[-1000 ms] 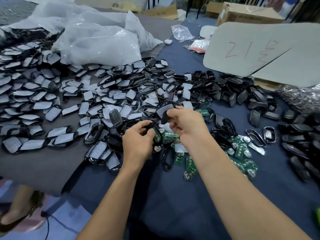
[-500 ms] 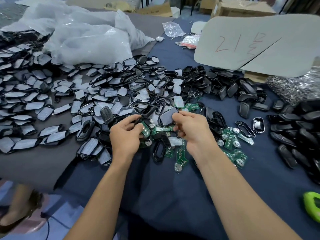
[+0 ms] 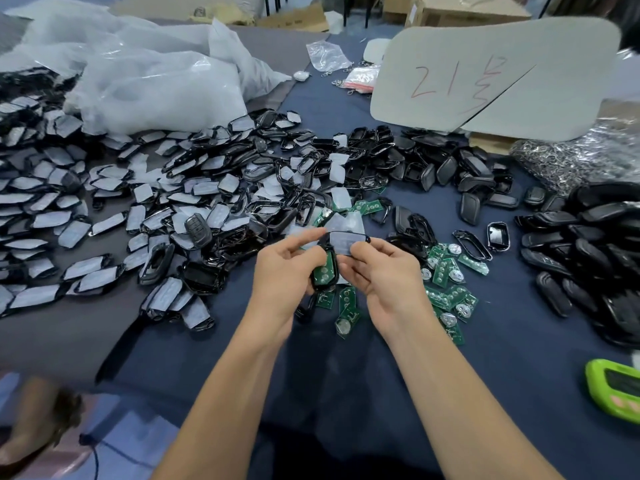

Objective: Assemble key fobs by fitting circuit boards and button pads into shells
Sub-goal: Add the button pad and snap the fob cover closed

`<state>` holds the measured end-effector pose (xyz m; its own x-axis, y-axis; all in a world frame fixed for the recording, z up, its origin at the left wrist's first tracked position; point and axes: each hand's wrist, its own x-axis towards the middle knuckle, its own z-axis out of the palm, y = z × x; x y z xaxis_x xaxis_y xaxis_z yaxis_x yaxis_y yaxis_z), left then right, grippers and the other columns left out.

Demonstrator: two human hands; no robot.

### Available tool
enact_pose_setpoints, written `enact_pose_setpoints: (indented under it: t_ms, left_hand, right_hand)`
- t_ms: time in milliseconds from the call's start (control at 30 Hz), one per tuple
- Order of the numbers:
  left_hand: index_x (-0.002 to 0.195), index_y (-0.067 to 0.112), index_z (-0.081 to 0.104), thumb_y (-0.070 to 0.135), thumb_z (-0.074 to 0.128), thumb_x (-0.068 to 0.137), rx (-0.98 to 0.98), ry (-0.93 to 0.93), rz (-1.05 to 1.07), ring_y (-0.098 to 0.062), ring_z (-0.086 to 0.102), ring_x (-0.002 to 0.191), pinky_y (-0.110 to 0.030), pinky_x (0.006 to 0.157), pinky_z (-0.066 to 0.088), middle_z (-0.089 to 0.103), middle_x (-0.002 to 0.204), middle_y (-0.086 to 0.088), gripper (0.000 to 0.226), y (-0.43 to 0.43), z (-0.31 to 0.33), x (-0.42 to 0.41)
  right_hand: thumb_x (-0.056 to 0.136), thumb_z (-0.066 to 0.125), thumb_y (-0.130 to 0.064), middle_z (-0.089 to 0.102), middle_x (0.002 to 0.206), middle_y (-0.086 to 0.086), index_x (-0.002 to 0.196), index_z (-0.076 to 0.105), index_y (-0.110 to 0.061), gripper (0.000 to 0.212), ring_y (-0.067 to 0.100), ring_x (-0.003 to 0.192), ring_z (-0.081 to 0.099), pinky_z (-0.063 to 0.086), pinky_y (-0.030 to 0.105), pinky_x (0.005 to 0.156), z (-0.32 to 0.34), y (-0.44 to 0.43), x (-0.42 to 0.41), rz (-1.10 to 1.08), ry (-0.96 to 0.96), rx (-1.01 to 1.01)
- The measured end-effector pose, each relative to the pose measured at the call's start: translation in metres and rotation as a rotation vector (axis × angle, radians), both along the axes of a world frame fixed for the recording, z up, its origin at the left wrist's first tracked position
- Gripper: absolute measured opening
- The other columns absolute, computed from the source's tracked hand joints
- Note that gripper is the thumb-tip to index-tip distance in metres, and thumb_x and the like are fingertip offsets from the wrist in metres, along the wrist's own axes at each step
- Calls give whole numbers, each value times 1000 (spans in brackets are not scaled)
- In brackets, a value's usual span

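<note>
Both bare forearms reach forward over the desk (image 3: 346, 368), which is draped in dark blue cloth. The left hand (image 3: 282, 271) has its grip clamped on a black shell (image 3: 325, 271) held upright, a green board (image 3: 328, 268) seated in its open face. The right hand (image 3: 384, 268) pinches a second piece, a cover (image 3: 346, 241) with pale film on it, lying crosswise and touching the top end of the shell; thumb and fingers are closed on its lower edge. Both pieces are held off the desk, just above a scatter of loose boards (image 3: 446, 271) that spreads right of and below the hands. A green device (image 3: 613, 386) lies at the near right edge. Left of the hands, filmed covers (image 3: 86, 216) lie thick over a grey cloth (image 3: 62, 334), with one finished fob (image 3: 198, 231) among them. Right of the hands is a heap of black shells (image 3: 588, 237); more sit beyond the hands. Farther back are white bags (image 3: 152, 84), a bag of metal rings (image 3: 568, 157), and a grey card (image 3: 485, 71) marked in red. Cartons (image 3: 464, 10) stand at the far edge.
</note>
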<state>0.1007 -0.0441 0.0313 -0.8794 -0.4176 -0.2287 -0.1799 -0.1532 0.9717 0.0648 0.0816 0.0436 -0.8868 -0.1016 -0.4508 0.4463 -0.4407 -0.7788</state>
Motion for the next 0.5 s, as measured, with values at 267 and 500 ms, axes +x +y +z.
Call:
enact_pose_setpoints:
  t_ms: [267,500]
  left_hand:
    - [77,46,80,32,50,65,-244,-209,104,-1,48,54,-29,63,42,59,59,18,35,17,-5,3]
    - [63,13,49,41,50,67,-428,-64,-56,-10,25,59,-28,53,24,31,61,5,29,31,-9,5]
  right_hand:
    - [93,60,13,71,63,8,81,60,-6,22,21,58,73,58,24,53,-3,21,11,-116,-6,-2]
    - [92,57,15,70,63,11,90,60,-1,16,20,53,71,57,23,50,-3,20,16,-93,-44,43]
